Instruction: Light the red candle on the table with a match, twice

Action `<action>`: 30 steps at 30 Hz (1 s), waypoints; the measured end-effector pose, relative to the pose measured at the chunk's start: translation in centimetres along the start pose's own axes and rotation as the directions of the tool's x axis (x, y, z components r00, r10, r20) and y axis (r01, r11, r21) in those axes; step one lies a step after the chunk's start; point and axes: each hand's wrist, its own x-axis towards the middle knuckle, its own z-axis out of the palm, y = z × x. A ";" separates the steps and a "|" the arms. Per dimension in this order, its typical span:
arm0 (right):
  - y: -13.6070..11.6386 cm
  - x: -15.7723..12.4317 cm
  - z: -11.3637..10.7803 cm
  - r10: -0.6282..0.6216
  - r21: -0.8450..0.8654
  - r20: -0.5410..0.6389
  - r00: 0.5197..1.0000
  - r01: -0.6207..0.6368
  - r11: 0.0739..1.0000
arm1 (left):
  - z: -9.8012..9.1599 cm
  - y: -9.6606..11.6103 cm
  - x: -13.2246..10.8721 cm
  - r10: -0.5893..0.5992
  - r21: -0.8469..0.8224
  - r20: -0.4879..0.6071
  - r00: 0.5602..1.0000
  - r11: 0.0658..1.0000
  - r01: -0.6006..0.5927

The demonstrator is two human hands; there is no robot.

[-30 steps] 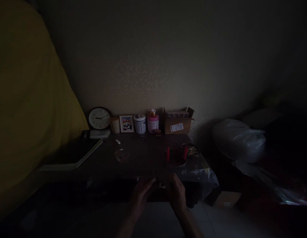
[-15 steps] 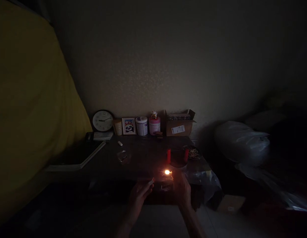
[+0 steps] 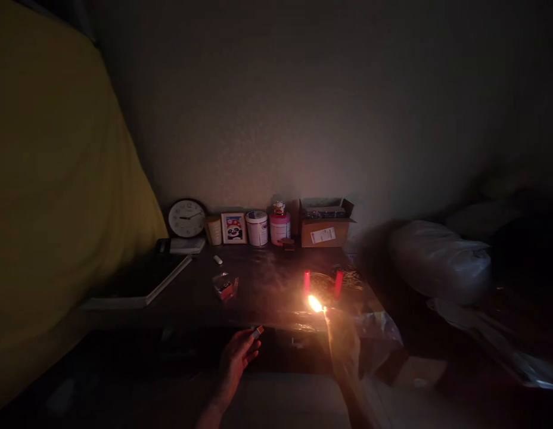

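Note:
My right hand pinches a burning match, whose bright flame is just in front of two red candles. The left candle stands close behind the flame, the right candle a little farther right; no flame shows on either. In my left hand, below the table's front edge, is a small matchbox held between thumb and fingers. A small clear packet with reddish contents lies on the dark table.
Along the wall stand a clock, a framed panda picture, two tubs and an open cardboard box. A yellow cloth hangs left. Plastic bags lie right. Many sticks lie behind the right candle.
The flame has grown and lights more of the table and wall. My right hand has moved right with the match; my left hand has moved left and slightly down with the matchbox.

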 end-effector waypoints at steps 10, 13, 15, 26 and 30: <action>-0.4 0.0 -0.5 0.042 0.014 0.070 0.997 -0.043 0.999 | -0.2 -0.5 0.0 -0.057 -0.034 0.023 0.998 0.998 0.057; -0.2 0.2 -0.4 0.022 0.011 0.097 0.995 -0.023 1.000 | 0.0 -0.2 -0.2 -0.042 -0.044 0.038 0.998 0.998 0.044; -0.2 0.5 -0.4 0.007 0.012 0.109 0.994 -0.008 1.000 | 0.2 0.0 -0.5 -0.036 -0.044 0.043 0.998 0.998 0.038; -1.8 2.4 0.4 0.022 0.059 0.139 0.990 -0.030 0.998 | 0.3 -1.0 0.5 -0.097 -0.029 -0.057 0.994 0.995 0.096; -2.0 3.5 1.1 0.067 0.100 0.130 0.989 -0.080 0.992 | 0.3 -1.1 0.6 -0.117 -0.029 -0.064 0.991 0.993 0.116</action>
